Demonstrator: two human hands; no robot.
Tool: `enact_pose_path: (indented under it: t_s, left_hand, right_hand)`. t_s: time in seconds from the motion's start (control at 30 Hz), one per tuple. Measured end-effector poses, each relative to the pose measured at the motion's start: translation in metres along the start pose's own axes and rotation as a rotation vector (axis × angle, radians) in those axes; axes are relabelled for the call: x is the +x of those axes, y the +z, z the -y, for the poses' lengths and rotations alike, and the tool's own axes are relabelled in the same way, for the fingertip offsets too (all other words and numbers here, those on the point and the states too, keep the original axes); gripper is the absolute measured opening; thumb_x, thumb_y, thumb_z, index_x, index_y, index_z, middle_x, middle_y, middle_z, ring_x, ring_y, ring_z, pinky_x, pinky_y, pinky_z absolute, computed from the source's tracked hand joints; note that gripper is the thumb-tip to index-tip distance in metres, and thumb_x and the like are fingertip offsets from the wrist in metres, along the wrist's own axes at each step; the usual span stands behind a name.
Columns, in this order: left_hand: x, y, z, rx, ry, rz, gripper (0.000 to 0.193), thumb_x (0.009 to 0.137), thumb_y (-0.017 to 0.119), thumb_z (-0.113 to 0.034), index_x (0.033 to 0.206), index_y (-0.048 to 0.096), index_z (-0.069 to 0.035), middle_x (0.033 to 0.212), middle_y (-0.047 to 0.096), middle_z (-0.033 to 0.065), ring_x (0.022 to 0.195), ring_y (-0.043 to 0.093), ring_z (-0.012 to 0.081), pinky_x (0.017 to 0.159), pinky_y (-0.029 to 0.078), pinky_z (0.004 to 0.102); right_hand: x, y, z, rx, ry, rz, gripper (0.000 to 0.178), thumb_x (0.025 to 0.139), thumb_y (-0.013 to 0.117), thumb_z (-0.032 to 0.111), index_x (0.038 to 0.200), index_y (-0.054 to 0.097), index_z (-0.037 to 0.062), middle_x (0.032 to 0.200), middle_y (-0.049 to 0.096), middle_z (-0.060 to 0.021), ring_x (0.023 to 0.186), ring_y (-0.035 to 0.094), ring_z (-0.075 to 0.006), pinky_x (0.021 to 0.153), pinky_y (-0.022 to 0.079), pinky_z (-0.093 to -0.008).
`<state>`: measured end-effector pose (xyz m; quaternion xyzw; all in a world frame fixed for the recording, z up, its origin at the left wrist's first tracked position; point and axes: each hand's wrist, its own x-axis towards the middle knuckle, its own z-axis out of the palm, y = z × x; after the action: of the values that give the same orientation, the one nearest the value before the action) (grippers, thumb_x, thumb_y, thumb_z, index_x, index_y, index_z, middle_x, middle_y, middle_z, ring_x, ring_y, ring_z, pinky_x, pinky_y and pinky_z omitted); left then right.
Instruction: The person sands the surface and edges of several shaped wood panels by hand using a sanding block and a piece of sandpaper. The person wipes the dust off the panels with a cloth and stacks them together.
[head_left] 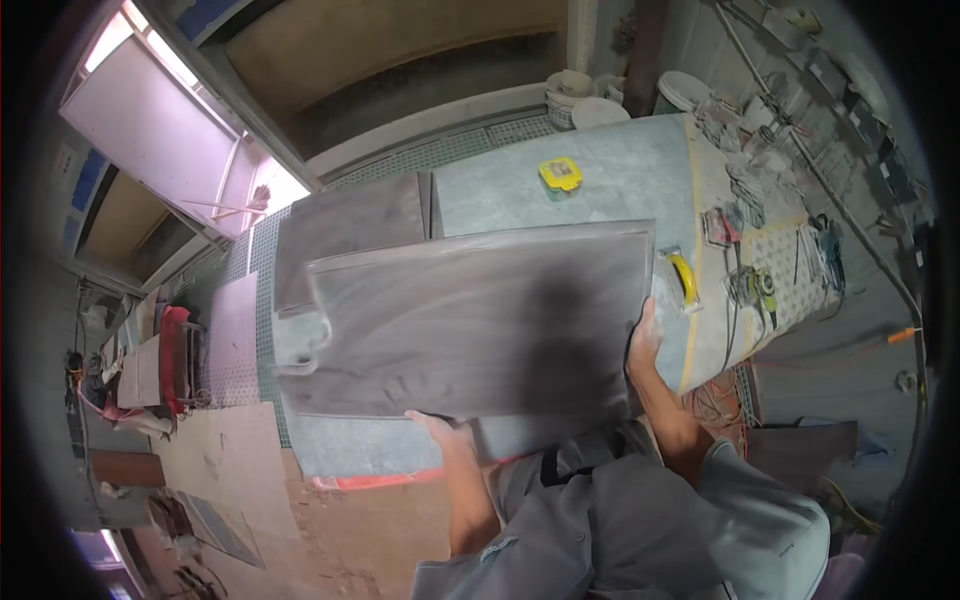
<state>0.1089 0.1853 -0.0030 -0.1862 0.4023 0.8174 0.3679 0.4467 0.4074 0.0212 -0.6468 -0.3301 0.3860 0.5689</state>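
Both of my hands hold a large, dark grey-brown rectangular panel (460,320) over the table. A notch is cut into its left end, and pale dust streaks its face and edges. My left hand (447,432) grips the near long edge, its thumb on top and its other fingers hidden underneath. Around the right end, my right hand (645,345) is closed on the edge. Another dark panel (350,220) lies behind the held one, partly covered by it. Just right of the held panel rests a hand float with a yellow handle (684,279).
The table has a grey-blue cover (620,160). On it sit a small yellow-rimmed item (560,175), a green power tool (760,288) and a red tool (722,228). Cords and clutter fill the right end. Buckets (568,95) stand beyond; a red chair-like object (174,360) stands left.
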Motion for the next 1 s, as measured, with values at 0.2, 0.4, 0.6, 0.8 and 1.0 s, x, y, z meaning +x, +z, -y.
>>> enact_pose_path:
  t_s: [0.2,0.4,0.6,0.8,1.0]
  left_hand:
    - [-0.078,0.112,-0.067,0.048,-0.058,0.147,0.119,0.092,0.046,-0.097,0.175,0.025,-0.015,0.180,0.025,0.0165,0.163,0.029,0.0428,0.125,0.029,0.0761]
    - [-0.155,-0.021,-0.063,0.012,0.234,0.167,0.094,0.103,0.043,-0.086,0.157,0.056,-0.011,0.158,0.060,0.0118,0.146,0.053,0.0340,0.124,0.041,0.0611]
    - [-0.101,-0.187,-0.005,-0.157,-0.232,-0.232,0.067,0.113,0.044,-0.066,0.154,0.059,-0.016,0.155,0.064,0.0072,0.139,0.062,0.0373,0.107,0.057,0.0615]
    - [-0.042,-0.281,-0.024,0.088,-0.384,0.115,0.047,0.118,0.045,-0.053,0.143,0.064,-0.018,0.146,0.069,0.0043,0.128,0.064,0.0355,0.110,0.045,0.0694]
    - [-0.038,-0.209,0.007,0.520,-0.304,-0.352,0.048,0.119,0.047,-0.051,0.140,0.065,-0.012,0.134,0.072,0.0071,0.116,0.068,0.0306,0.098,0.063,0.0534]
  right_hand:
    - [0.085,-0.017,0.001,0.542,-0.246,0.545,0.078,0.121,0.024,0.058,0.159,0.052,-0.0036,0.156,0.060,-0.0151,0.146,0.051,-0.0278,0.128,0.033,-0.0380]
    - [-0.012,-0.099,0.096,0.225,-0.039,1.053,0.070,0.115,0.050,0.054,0.160,0.053,0.0000,0.163,0.056,-0.0195,0.154,0.048,-0.0303,0.130,0.033,-0.0418]
    - [-0.003,-0.175,-0.038,-0.586,0.267,1.078,0.052,0.102,0.076,0.027,0.144,0.067,-0.0014,0.143,0.071,-0.0256,0.131,0.071,-0.0305,0.110,0.053,-0.0380]
    - [0.004,-0.177,-0.059,-1.022,-0.015,1.310,0.034,0.096,0.079,0.028,0.114,0.077,-0.0002,0.104,0.080,-0.0202,0.093,0.078,-0.0391,0.081,0.059,-0.0486]
    - [0.095,-0.138,-0.008,-0.924,-0.801,0.749,0.064,0.091,0.084,0.031,0.140,0.064,-0.0044,0.137,0.066,-0.0299,0.127,0.064,-0.0502,0.105,0.053,-0.0568]
